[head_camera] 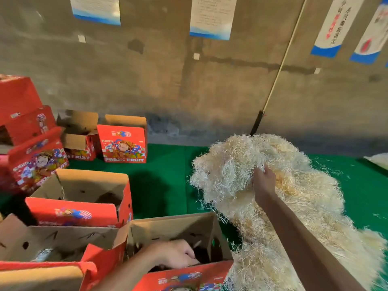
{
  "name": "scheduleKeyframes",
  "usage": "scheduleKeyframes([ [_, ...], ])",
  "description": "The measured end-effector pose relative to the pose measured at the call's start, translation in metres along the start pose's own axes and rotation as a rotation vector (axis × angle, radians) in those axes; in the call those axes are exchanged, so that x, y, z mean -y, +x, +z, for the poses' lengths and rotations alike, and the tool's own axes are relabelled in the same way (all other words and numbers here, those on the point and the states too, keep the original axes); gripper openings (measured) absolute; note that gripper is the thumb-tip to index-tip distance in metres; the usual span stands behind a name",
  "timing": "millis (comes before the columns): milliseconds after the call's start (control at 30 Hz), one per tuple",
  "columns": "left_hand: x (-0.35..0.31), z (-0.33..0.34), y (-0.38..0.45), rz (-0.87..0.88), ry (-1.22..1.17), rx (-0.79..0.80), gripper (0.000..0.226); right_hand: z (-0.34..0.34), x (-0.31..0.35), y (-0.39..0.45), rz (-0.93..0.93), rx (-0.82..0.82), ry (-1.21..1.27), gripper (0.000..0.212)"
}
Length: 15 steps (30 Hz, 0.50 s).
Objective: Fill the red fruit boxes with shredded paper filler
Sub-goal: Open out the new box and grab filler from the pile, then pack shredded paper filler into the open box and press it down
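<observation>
At the far left, a stack [31, 131] of red fruit boxes leaned together, perhaps three, though blur made the count unsure. Just right of it, two more stood open against the wall: a smaller box [80, 141] and a printed box [122, 141] reading FRESH FRUIT. Nearer, three open boxes showed brown cardboard insides. The left hand [174, 256] reached into the nearest box [180, 248], fingers curled; whether it held anything could not be told. On the green mat [163, 177] to the right lay one big heap of shredded paper filler [294, 196], pale, stringy and tangled. The right hand [264, 179] clutched a raised clump of it
</observation>
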<state>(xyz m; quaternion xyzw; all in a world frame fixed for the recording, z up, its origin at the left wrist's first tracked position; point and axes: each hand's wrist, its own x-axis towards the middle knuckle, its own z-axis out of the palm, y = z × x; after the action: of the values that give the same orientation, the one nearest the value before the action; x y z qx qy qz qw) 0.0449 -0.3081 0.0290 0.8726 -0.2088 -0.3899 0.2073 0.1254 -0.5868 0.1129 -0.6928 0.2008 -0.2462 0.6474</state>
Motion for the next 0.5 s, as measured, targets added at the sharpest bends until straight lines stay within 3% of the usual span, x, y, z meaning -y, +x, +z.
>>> scheduleKeyframes([
  [100,-0.013,-0.004,-0.001,0.150,-0.503,-0.267,0.034,0.002,0.006,-0.006,0.007,-0.026,-0.015,0.062],
  [167,-0.034,-0.019,-0.002,0.301,-0.849,-0.543,0.056,0.004,0.012,-0.017,-0.074,-0.003,-0.064,0.062],
  [200,-0.047,-0.031,-0.003,0.377,-1.015,-0.597,0.076,0.006,0.017,-0.025,-0.130,0.018,-0.103,0.061],
  [267,-0.071,-0.059,-0.004,0.476,-1.240,-0.540,0.106,0.012,0.026,-0.039,-0.255,0.050,-0.181,0.057],
  [333,-0.093,-0.085,-0.001,0.471,-1.345,-0.399,0.113,0.018,0.034,-0.049,-0.363,0.074,-0.265,0.056],
  [433,-0.117,-0.100,0.007,0.383,-1.359,-0.292,0.084,0.019,0.040,-0.062,-0.522,0.169,-0.263,0.048],
  [500,-0.125,-0.103,0.016,0.301,-1.361,-0.315,0.071,0.013,0.043,-0.063,-0.530,0.129,-0.080,0.034],
])
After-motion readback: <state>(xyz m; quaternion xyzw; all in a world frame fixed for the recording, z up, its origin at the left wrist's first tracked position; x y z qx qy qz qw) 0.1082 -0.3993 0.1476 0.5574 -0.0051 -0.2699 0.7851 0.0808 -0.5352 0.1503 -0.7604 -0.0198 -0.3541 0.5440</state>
